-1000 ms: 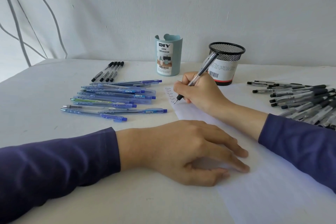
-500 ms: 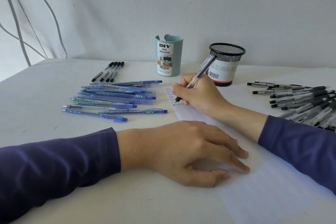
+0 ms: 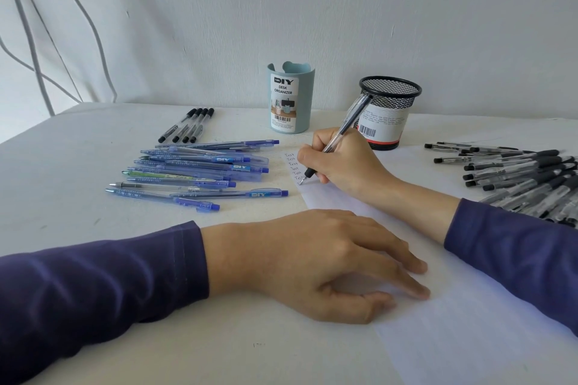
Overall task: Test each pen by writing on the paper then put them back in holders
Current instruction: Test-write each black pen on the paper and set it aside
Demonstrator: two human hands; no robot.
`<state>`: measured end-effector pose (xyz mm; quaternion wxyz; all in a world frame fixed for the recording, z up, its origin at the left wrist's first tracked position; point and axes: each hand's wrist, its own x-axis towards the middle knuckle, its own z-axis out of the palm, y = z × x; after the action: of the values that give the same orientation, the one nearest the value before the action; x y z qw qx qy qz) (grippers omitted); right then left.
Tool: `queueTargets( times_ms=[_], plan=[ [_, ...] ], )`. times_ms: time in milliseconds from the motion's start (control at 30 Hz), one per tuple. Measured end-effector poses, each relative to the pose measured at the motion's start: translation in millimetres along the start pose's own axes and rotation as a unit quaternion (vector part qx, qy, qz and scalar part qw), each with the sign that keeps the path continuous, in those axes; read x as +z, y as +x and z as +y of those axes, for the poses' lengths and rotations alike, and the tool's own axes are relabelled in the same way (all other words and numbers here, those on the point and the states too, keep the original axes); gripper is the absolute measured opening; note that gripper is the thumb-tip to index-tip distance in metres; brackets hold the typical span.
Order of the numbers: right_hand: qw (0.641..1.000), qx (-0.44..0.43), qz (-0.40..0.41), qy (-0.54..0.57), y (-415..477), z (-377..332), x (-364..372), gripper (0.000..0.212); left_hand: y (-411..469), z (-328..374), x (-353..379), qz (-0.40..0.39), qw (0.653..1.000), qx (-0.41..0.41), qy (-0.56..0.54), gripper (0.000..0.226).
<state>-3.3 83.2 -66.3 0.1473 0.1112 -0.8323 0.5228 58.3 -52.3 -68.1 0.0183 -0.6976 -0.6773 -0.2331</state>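
My right hand (image 3: 342, 162) grips a clear black-tipped pen (image 3: 347, 125), its tip touching the white paper (image 3: 469, 322) near the top left corner, under several small written words "Test" (image 3: 292, 162). My left hand (image 3: 319, 262) rests on the paper's left edge with fingers spread and relaxed. A pale blue holder (image 3: 291, 98) labelled "DIY desk organizer" and a black mesh holder (image 3: 389, 112) stand at the back; no pens show in either. Several blue pens (image 3: 200, 173) lie left of the paper, and several black pens (image 3: 525, 178) lie at the right.
A row of several black capped pens (image 3: 187, 125) lies behind the blue ones, left of the blue holder. The white table (image 3: 62, 181) ends against a white wall, with grey cables (image 3: 47, 40) hanging at the left.
The pen in my right hand has shifted slightly while writing, and its tip now sits a little lower on the list. My left hand has stayed on the paper.
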Motion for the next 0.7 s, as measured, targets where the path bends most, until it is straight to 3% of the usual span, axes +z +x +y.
queueTargets(
  times_ms=[700],
  plan=[
    [1.0,-0.002,0.014,0.004,-0.8,-1.6,-2.9,0.043,0.6,-0.5,-0.6,-0.003,1.0,-0.003,0.001,0.031]
  ],
)
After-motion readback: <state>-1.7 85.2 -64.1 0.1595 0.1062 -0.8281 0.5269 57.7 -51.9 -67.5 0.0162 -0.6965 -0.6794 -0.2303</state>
